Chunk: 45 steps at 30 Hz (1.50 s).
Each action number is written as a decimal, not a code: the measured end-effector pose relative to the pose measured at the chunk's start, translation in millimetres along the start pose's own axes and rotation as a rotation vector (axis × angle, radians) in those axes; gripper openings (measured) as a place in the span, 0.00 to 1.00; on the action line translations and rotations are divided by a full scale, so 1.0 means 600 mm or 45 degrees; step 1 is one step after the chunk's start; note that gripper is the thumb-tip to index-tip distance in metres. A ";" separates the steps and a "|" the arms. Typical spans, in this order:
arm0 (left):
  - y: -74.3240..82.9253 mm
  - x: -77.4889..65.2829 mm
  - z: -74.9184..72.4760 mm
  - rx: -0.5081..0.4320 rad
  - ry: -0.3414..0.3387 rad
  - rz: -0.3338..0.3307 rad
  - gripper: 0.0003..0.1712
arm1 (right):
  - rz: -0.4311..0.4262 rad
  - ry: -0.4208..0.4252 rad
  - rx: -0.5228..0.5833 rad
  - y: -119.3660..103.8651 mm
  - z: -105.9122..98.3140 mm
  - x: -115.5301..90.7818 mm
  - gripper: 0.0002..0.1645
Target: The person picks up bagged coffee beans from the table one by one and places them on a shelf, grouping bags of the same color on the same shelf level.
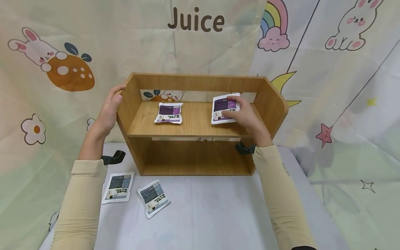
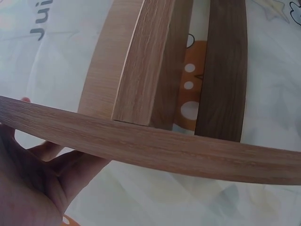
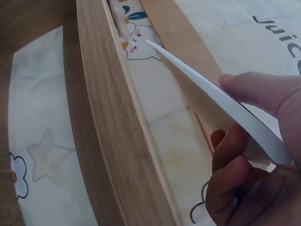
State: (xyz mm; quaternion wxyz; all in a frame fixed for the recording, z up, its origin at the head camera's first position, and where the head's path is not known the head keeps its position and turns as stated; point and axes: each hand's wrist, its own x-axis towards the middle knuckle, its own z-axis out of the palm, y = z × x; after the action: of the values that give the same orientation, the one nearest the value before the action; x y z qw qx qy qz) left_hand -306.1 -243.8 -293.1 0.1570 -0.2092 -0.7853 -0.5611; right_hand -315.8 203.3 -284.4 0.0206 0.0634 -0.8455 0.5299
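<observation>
A two-tier wooden shelf [image 1: 193, 135] stands on the white-covered table. My left hand [image 1: 107, 113] grips the upper edge of its left side panel [image 2: 141, 153]; in the left wrist view a fingertip shows past the panel's far side. Over the right part of the upper tier, my right hand [image 1: 247, 114] pinches a flat white packet with a purple label [image 1: 218, 109]. In the right wrist view that packet [image 3: 221, 106] is tilted, thumb on one face and curled fingers beneath. Another purple-labelled packet [image 1: 168, 113] lies on the left part of the upper tier.
Two packets with blue-grey labels, one [image 1: 118, 187] further left and one turned askew [image 1: 153, 198], lie on the table in front of the shelf's left end. A printed curtain [image 1: 193, 52] hangs behind the shelf. The lower tier [image 1: 193, 156] shows bare wood.
</observation>
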 end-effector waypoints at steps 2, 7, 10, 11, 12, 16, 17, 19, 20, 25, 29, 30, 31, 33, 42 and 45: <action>-0.001 -0.001 0.000 0.003 0.001 0.002 0.30 | 0.005 -0.005 -0.002 0.003 0.000 0.002 0.40; 0.001 -0.003 0.000 0.005 0.000 0.002 0.29 | 0.025 -0.041 -0.045 0.011 -0.002 0.007 0.39; 0.003 -0.004 0.000 0.004 -0.001 -0.002 0.29 | 0.025 -0.061 -0.083 0.014 -0.003 0.010 0.39; 0.003 -0.005 0.000 0.003 -0.002 -0.003 0.29 | 0.026 -0.065 -0.097 0.016 -0.004 0.011 0.39; 0.003 -0.004 0.000 0.003 -0.004 -0.004 0.29 | 0.027 -0.069 -0.106 0.017 -0.005 0.012 0.39; 0.005 -0.004 0.000 0.007 -0.003 -0.005 0.29 | 0.039 -0.074 -0.116 0.018 -0.007 0.013 0.39; 0.005 -0.005 0.000 0.005 -0.003 -0.005 0.29 | 0.042 -0.075 -0.122 0.018 -0.008 0.015 0.39; 0.005 -0.005 -0.001 0.004 -0.001 -0.003 0.29 | 0.048 -0.073 -0.131 0.020 -0.007 0.017 0.40; 0.005 -0.005 -0.001 0.003 -0.001 -0.002 0.29 | 0.051 -0.071 -0.136 0.021 -0.007 0.018 0.40; 0.007 -0.005 0.000 -0.002 -0.002 0.008 0.29 | 0.058 -0.058 -0.184 0.027 -0.006 0.023 0.40; 0.006 -0.005 0.001 -0.009 -0.008 0.019 0.29 | 0.078 -0.048 -0.207 0.033 -0.005 0.025 0.41; 0.006 -0.005 0.001 -0.014 -0.010 0.020 0.29 | 0.089 -0.042 -0.207 0.035 -0.004 0.025 0.41; 0.006 -0.005 0.002 -0.015 -0.012 0.022 0.29 | 0.102 -0.037 -0.204 0.036 -0.004 0.025 0.42; 0.005 -0.005 0.002 -0.019 -0.015 0.020 0.29 | 0.124 -0.029 -0.188 0.038 -0.003 0.025 0.42; 0.007 -0.006 0.003 -0.014 -0.006 0.012 0.28 | 0.103 -0.018 -0.146 0.041 -0.002 0.025 0.42; 0.006 -0.006 0.003 -0.017 -0.006 0.011 0.29 | 0.114 -0.019 -0.159 0.039 -0.002 0.026 0.43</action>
State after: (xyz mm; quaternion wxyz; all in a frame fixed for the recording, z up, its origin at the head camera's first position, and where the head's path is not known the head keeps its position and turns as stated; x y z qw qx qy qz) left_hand -301.0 -241.7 -292.3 0.1563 -0.2151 -0.7810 -0.5652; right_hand -334.2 212.9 -303.4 -0.0058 0.0280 -0.8791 0.4759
